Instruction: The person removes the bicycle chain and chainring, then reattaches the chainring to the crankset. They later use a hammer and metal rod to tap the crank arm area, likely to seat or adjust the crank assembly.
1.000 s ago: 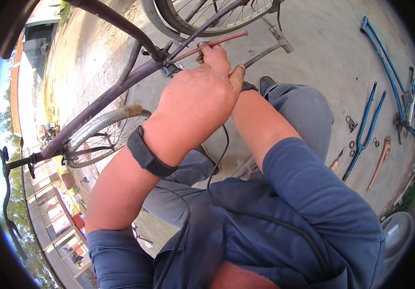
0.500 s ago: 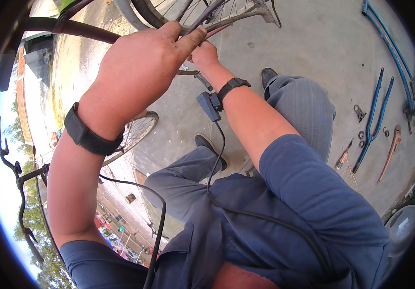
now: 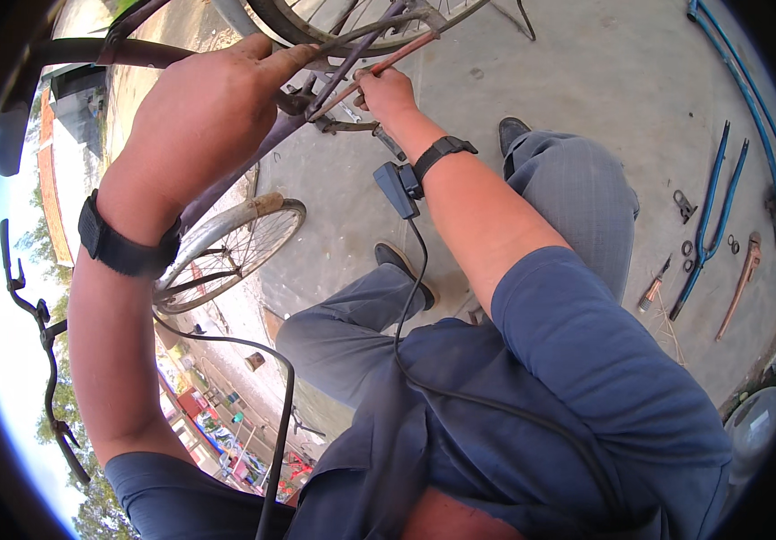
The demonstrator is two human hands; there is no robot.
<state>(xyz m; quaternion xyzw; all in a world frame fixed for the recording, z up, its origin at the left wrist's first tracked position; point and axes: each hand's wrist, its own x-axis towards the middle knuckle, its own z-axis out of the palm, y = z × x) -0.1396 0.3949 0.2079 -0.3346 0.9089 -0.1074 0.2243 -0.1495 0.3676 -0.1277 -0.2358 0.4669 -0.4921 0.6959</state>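
Observation:
An upside-down bicycle with a purple frame (image 3: 271,141) stands in front of me. My left hand (image 3: 210,112) is closed at the near end of a long dark bar (image 3: 372,33), with the index finger stretched along it and the other fingers hidden. The bar slants across the rear wheel (image 3: 307,20). To its right, my right hand (image 3: 390,93) pinches a thin reddish bar (image 3: 406,52) that runs beside the frame. Below the right hand are a crank arm and pedal (image 3: 390,142).
The front wheel (image 3: 239,256) stands at left, the handlebar (image 3: 43,337) beyond my left arm. On the concrete floor at right lie a blue fork (image 3: 710,220), a rusty pipe wrench (image 3: 740,286), a screwdriver (image 3: 653,286) and a blue frame (image 3: 752,85). A black cable (image 3: 415,297) crosses my body.
My left hand has moved left with the dark bar, uncovering more of the reddish bar and the purple frame. My right hand stays in nearly the same place.

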